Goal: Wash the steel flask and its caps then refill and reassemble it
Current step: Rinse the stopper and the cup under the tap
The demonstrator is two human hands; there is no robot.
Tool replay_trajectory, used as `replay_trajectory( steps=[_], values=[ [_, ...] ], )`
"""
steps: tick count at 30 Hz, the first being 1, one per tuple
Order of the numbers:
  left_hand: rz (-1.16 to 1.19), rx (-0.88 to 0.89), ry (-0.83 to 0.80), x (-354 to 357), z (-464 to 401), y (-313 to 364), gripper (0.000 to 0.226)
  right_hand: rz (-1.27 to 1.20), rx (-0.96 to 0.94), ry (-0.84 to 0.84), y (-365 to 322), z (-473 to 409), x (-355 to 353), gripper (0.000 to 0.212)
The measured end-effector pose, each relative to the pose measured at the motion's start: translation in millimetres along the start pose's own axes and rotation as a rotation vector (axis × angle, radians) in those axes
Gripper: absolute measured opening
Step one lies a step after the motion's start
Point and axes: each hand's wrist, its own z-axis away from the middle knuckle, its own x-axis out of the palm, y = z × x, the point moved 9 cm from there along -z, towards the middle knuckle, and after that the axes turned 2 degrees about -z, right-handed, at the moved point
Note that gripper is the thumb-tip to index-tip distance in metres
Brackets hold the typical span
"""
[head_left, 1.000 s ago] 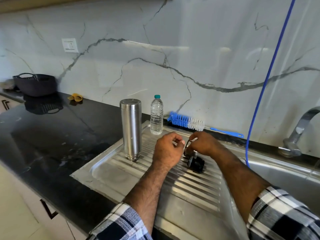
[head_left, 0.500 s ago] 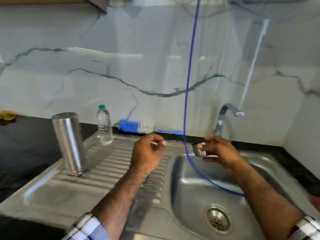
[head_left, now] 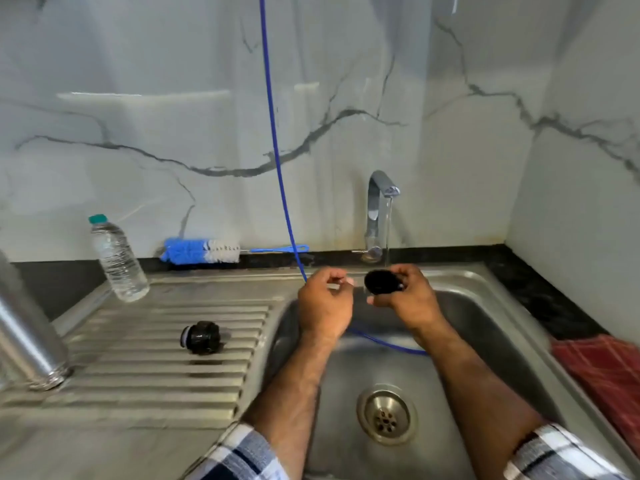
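Note:
The steel flask (head_left: 26,337) stands on the ribbed drainboard at the far left, partly cut off by the frame edge. A black inner stopper cap (head_left: 201,337) lies on its side in the middle of the drainboard. My right hand (head_left: 403,301) grips the outer cup cap (head_left: 382,282), dark opening towards me, over the sink basin just under the tap's thin water stream (head_left: 388,233). My left hand (head_left: 323,303) hovers close beside it with fingers curled and holds nothing.
The tap (head_left: 377,209) runs at the back of the steel sink (head_left: 478,327), whose drain (head_left: 386,417) lies below my arms. A water bottle (head_left: 117,259) and blue bottle brush (head_left: 201,251) sit by the wall. A blue hose (head_left: 273,140) hangs into the basin. A red cloth (head_left: 602,372) lies right.
My view swung right from the drainboard to the sink. My right hand carried the cup cap from the drainboard to under the tap; water now runs. The stopper stayed on the drainboard.

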Motion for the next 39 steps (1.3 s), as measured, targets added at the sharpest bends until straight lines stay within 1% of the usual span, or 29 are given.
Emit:
replay_trajectory(
  steps=[3,7,9,10,11,13,14,16,20,23,26,27,29,30,32,34,35,36,38,39],
  values=[
    [0.055,-0.069,-0.009,0.8,-6.8,-17.8,0.013,0.031,0.002,-0.012,1.3,0.5,2.9,0.081],
    [0.091,-0.124,-0.019,0.9,-4.0,-20.4,0.014,0.056,-0.024,0.002,-0.5,3.7,3.0,0.073],
    [0.077,-0.163,-0.051,4.3,-2.5,-23.3,0.015,0.059,-0.026,0.003,-1.8,5.5,3.2,0.071],
    [0.057,-0.185,-0.083,7.0,-0.2,-24.5,0.015,0.042,-0.017,0.002,-0.9,5.5,3.0,0.068],
    [0.05,-0.199,-0.134,12.7,3.1,-25.8,0.02,0.014,-0.005,0.002,-0.5,4.9,2.8,0.061],
    [0.054,-0.187,-0.269,30.6,14.7,-23.4,0.046,0.013,-0.004,0.002,-1.1,4.7,1.5,0.036],
    [0.054,-0.161,-0.328,40.0,21.1,-19.8,0.057,0.04,-0.018,0.0,-4.1,5.9,1.0,0.03],
    [0.051,-0.107,-0.364,52.4,29.2,-11.6,0.064,0.1,-0.002,-0.035,-9.7,11.9,3.2,0.044],
    [0.059,-0.071,-0.31,53.2,23.4,-3.3,0.063,0.131,0.095,-0.146,-20.2,26.4,9.9,0.077],
    [0.061,-0.058,-0.348,54.4,22.1,0.1,0.066,0.08,0.072,-0.199,-26.8,23.8,15.8,0.086],
    [0.03,0.007,-0.366,54.7,22.0,5.4,0.067,0.049,0.082,-0.276,-24.8,25.2,20.0,0.11],
    [0.012,0.036,-0.355,53.4,21.4,6.6,0.067,0.09,0.072,-0.291,-22.4,23.7,19.0,0.111],
    [-0.015,0.081,-0.321,48.1,19.8,9.1,0.066,0.198,0.048,-0.31,-19.3,22.9,16.0,0.106],
    [-0.028,0.101,-0.312,45.7,19.7,9.6,0.066,0.262,0.046,-0.287,-19.8,24.2,12.1,0.106],
    [-0.046,0.137,-0.312,42.5,20.2,14.0,0.067,0.435,0.056,-0.158,-25.2,22.4,-3.7,0.11],
    [-0.048,0.154,-0.327,42.1,20.5,17.7,0.067,0.549,0.032,-0.123,-33.9,28.8,-6.2,0.092],
    [-0.039,0.153,-0.333,42.0,21.1,18.7,0.067,0.567,0.001,-0.142,-37.6,33.8,-3.5,0.084],
    [-0.027,0.154,-0.334,41.8,21.8,19.9,0.066,0.56,-0.031,-0.184,-40.6,38.3,1.8,0.08],
    [-0.016,0.166,-0.315,39.1,21.5,20.9,0.065,0.529,-0.065,-0.295,-35.5,39.2,14.8,0.085],
    [-0.025,0.179,-0.309,38.8,21.5,21.5,0.066,0.517,-0.06,-0.297,-29.2,33.5,14.6,0.092]
  ],
)
